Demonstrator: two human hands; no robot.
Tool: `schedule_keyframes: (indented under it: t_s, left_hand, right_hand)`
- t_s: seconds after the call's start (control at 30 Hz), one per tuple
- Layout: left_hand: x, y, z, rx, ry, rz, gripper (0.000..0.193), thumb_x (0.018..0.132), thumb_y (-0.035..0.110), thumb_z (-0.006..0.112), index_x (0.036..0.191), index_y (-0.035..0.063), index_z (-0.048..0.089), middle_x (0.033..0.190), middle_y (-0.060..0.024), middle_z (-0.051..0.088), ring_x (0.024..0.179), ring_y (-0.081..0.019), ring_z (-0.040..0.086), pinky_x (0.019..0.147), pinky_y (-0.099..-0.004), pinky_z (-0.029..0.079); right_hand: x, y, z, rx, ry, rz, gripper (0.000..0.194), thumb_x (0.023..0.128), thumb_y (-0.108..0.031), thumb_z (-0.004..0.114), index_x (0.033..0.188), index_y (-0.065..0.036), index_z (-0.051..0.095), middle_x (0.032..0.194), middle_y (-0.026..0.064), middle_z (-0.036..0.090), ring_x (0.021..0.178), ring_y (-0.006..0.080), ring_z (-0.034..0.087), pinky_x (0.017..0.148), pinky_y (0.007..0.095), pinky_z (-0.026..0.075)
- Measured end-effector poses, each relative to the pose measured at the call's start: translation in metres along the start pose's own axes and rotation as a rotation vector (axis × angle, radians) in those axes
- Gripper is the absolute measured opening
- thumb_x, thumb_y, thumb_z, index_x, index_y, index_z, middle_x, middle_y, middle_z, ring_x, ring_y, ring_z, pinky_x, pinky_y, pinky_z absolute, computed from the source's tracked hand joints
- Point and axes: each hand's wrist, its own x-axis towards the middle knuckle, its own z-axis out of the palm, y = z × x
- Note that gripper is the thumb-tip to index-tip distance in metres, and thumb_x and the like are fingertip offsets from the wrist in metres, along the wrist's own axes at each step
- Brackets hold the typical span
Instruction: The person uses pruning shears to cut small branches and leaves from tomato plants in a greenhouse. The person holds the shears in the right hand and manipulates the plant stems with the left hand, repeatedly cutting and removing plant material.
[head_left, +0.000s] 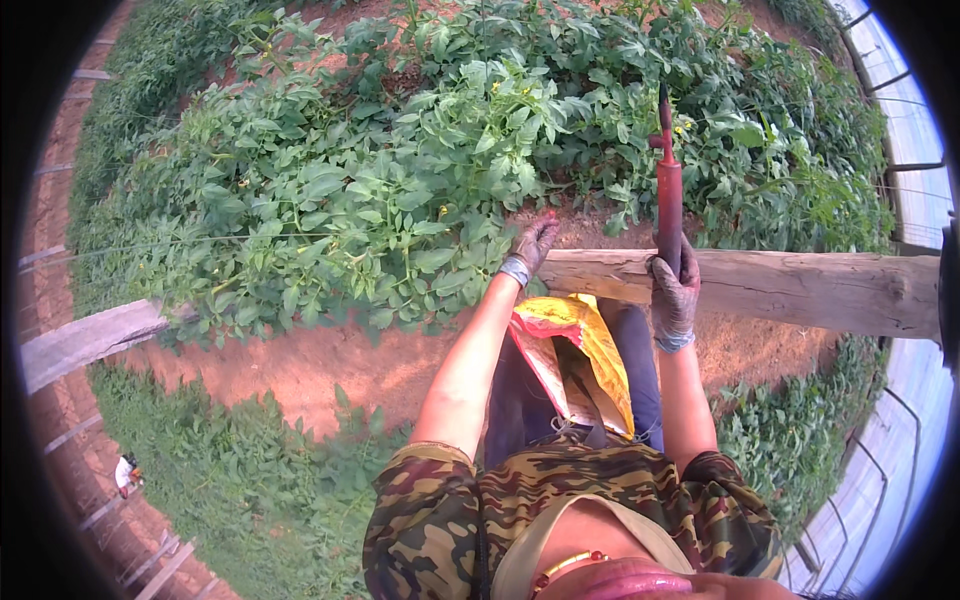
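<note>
My right hand (675, 292), in a stained, thin glove, grips the lower end of a reddish handheld tube tool (670, 202). The tool stands upright in the picture, with a narrow dark tip at its top and a small knob on its side. My left hand (534, 244), gloved too, is raised beside the leaves of tomato plants (420, 202). A tiny red thing shows at its fingertips; whether the fingers hold it I cannot tell. Yellow flowers dot the plants. A yellow and red woven plastic bag (607, 352) hangs open at my waist, tied with string.
A thick wooden post (795, 289) crosses the view at the right, close by my right hand. A pale beam (97, 341) lies at the left. Bare soil (330, 375) runs between plant rows. Greenhouse film (919, 180) on metal ribs borders the right; another person (126, 476) is far off, lower left.
</note>
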Motion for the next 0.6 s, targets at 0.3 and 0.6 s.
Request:
schedule_keyframes:
  t_s: [0.3,0.6]
  left_hand:
    - [0.161,-0.066,-0.001,-0.882,0.168,-0.462,0.022,0.086,0.029,0.051,0.101,0.0126,0.053,0.088,-0.0052,0.062,0.073,-0.0157,0.059,0.066,-0.0312,0.049]
    - [0.31,-0.063,-0.03,-1.095,1.066,-0.505,0.025,0.084,0.034,0.049,0.1,0.0148,0.053,0.098,-0.007,0.058,0.083,-0.0249,0.057,0.072,-0.0482,0.045]
  right_hand:
    - [0.091,0.068,0.012,-0.026,0.111,0.044,0.054,0.068,-0.001,0.065,0.118,-0.004,0.045,0.104,0.0064,0.054,0.09,0.0138,0.053,0.08,0.0282,0.044]
    - [0.139,0.093,-0.012,-0.055,0.169,0.122,0.061,0.062,-0.009,0.071,0.117,-0.004,0.045,0.098,0.0095,0.056,0.075,0.0157,0.057,0.068,0.0286,0.048]
